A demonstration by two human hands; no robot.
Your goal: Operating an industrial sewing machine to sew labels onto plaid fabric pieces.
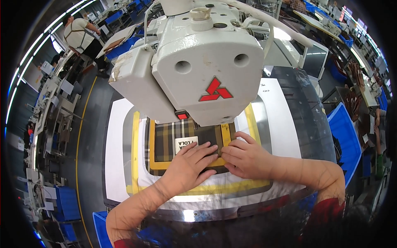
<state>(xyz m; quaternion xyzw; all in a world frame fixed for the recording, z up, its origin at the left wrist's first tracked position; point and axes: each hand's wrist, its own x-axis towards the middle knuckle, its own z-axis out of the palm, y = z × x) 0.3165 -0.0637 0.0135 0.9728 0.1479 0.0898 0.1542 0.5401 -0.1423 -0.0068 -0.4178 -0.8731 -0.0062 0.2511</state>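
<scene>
A white sewing machine head (169,62) with a red emblem fills the upper middle. Beneath it lies dark plaid fabric (165,136) inside a yellow-edged inner frame (151,146), with a white label (182,144) on the fabric. My left hand (190,165) rests palm down over the fabric's lower middle, fingers spread, fingertips just right of the label. My right hand (244,157) touches the frame's right side, index finger apart and the others bent against the lower right corner. A white template (118,161) with yellow tape surrounds the frame.
Blue bins (343,144) stand at the right, another (99,231) at lower left. A person (80,35) in a light top stands at upper left near workbenches. Other benches line both sides; a co-worker's arm (379,157) shows at far right. A yellow floor line (82,124) runs along the left aisle.
</scene>
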